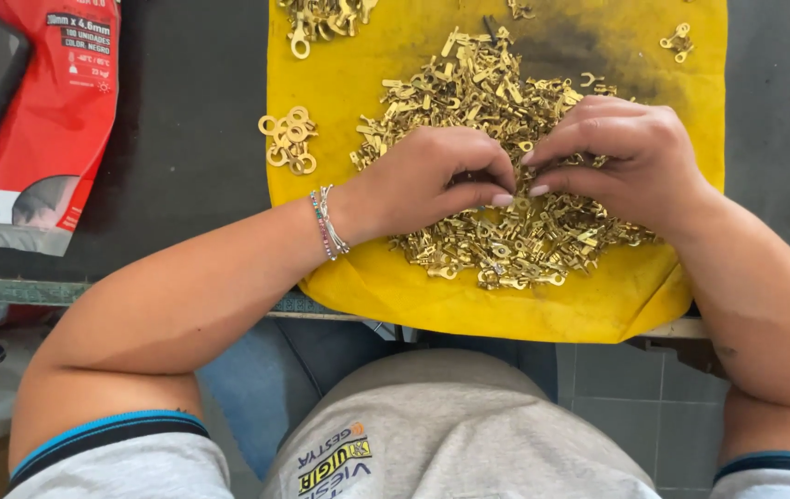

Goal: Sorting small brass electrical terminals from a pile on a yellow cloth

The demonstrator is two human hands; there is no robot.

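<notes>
A big heap of small brass terminal lugs (496, 102) lies on a yellow cloth (358, 83) spread over a dark table. My left hand (432, 180) and my right hand (626, 157) rest on the heap, fingertips meeting at its middle. Both hands have curled fingers pinching among the lugs; what sits between the fingertips is too small to make out. Beaded bracelets (328, 222) circle my left wrist.
A small group of ring-shaped brass lugs (288, 140) sits at the cloth's left edge; more lie at the top left (321, 18) and top right (677, 42). A red plastic bag (48, 120) lies left on the dark table (191, 139). The table's front edge runs just below the cloth.
</notes>
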